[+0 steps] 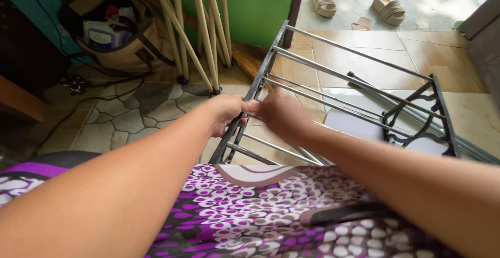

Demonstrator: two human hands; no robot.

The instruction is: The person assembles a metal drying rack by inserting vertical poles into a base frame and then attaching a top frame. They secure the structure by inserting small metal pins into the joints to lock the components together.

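A: You're over a tiled floor [333,55], beige squares ahead and a stone-pattern patch to your left, with a green wall [260,3] behind. What's in your hands?

B: A metal rack [333,89] lying on its side on the floor just past your knees, silver rails running between two dark end frames.

A: Where exactly are you holding it?

B: Your left hand [226,111] has its fingers curled shut around the near dark side bar of the rack. Your right hand [281,115] is pressed against the same bar just beside it, nearly touching the left; it's blurred, so I cannot tell how its fingers are set.

A: And around you?

B: A bundle of pale wooden poles [200,29] leans on the wall, a tan bag [120,29] sits left of them, and sandals [354,5] lie well apart on the sunlit paving beyond. Purple patterned cloth [271,211] covers your lap.
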